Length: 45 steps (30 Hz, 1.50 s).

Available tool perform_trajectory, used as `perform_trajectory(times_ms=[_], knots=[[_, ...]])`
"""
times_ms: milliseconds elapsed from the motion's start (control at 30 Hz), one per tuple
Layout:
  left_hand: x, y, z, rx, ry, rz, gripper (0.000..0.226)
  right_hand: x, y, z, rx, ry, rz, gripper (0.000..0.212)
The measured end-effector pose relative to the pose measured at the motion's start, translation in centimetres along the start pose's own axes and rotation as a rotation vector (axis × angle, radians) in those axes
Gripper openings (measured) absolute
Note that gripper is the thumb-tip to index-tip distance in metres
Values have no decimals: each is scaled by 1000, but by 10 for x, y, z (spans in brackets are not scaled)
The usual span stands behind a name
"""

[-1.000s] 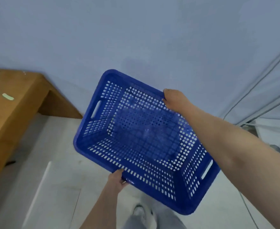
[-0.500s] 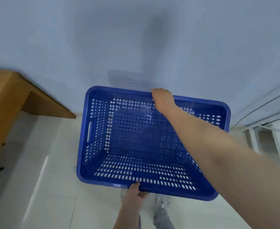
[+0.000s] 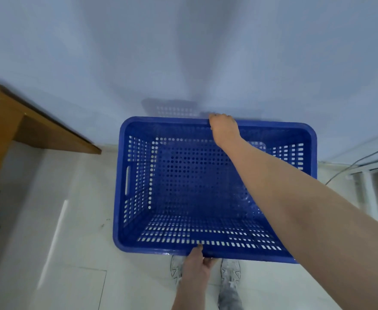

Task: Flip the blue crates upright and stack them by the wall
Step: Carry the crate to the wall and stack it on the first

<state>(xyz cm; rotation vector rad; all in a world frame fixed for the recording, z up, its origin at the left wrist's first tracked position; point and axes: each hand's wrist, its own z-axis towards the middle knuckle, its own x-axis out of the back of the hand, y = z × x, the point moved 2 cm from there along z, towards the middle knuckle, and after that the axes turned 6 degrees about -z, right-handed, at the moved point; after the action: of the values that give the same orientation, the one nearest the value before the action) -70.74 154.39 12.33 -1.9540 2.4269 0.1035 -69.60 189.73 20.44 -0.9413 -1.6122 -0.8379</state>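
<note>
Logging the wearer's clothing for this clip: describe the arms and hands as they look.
Both arms are bare to the frame edge, no sleeves. The left hand and right hand show no gloves, rings or watch. Below are pale sneakers and grey trousers.

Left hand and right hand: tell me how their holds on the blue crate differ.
The left hand grips the near long rim of the blue crate, while the right hand grips the far long rim, next to the wall. The left hand's thumb lies on top of the rim; the right hand curls over its rim from above, its forearm crossing the crate's open inside. Both grips sit near the middle of a long side.
</note>
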Motion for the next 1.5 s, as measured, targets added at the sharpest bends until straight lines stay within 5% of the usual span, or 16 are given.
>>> perform_trajectory(times_ms=[133, 267, 367, 433, 567, 733, 867, 967, 1067, 1233, 1367, 1433, 1500], knots=[[-5, 2, 19, 5, 8, -47, 27, -20, 0, 8, -27, -23, 22, 25], [-17, 1, 39, 23, 58, -20, 23, -24, 5, 18, -50, -84, 51, 43], [-22, -2, 46, -3, 59, 7, 31, -31, 13, 19, -94, -90, 101, 21], [-22, -2, 50, -34, 61, 36, 36, -37, 20, 8, -126, 4, 224, 33], [-26, 1, 51, -65, 67, 86, 31, -67, 73, -59, -404, 162, 363, 33], [-33, 6, 51, -46, 41, 89, 17, -121, 148, -156, -702, -42, 195, 60], [-42, 14, 48, -45, -18, 136, 15, -151, 180, -204, -983, -181, 445, 73], [-49, 19, 40, -76, -75, 107, 23, -161, 191, -216, -1020, -318, 826, 45], [-52, 21, 36, -109, -104, 137, 25, -159, 189, -207, -982, -222, 924, 31], [-48, 26, 20, -64, -6, 419, 16, -149, 180, -178, -937, -174, 863, 31], [-38, 54, 6, -74, 91, 1004, 42, -151, 182, -160, -933, -182, 811, 29], [-44, 83, 0, -261, 110, 1161, 38, -157, 186, -156, -957, -192, 772, 26], [-53, 127, -8, -805, 172, 1152, 31, -162, 187, -153, -955, -196, 739, 25]])
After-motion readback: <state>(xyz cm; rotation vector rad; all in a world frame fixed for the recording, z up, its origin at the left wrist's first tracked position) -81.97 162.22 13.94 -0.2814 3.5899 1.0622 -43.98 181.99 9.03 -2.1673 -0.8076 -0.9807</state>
